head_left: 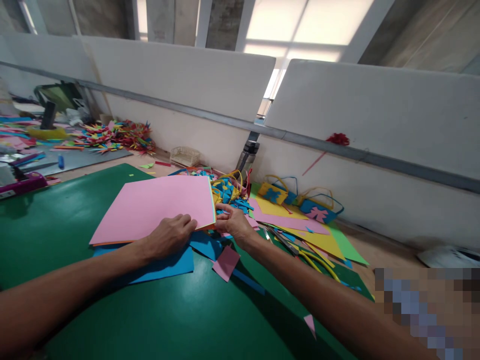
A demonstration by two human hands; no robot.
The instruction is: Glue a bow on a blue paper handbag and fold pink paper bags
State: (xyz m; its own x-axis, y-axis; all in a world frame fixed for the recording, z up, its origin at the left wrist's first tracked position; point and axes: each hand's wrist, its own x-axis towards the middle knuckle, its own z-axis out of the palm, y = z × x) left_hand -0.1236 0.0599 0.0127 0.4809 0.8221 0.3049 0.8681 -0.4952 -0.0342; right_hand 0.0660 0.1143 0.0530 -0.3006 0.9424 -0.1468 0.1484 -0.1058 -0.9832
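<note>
A stack of coloured foam or paper sheets [161, 202], pink on top with other colours along its edges, is tilted up above the green table. My left hand [173, 232] is closed on its front edge, knuckles on the pink face. At the right corner of the stack, my right hand [234, 224] has its fingers bent around the edge; the thumb's contact is partly hidden. Blue sheets [161, 267] lie beneath the stack. A small pink rectangle [226, 263] and a blue strip [247, 282] rest just below my right hand.
Scissors with yellow handles [318, 264] lie right of my right forearm, by yellow sheets [318, 241]. Behind them stand small yellow [272, 193] and blue [317, 210] bags. A heap of blue and yellow scraps [227, 192] and a dark bottle [247, 156] are near the wall.
</note>
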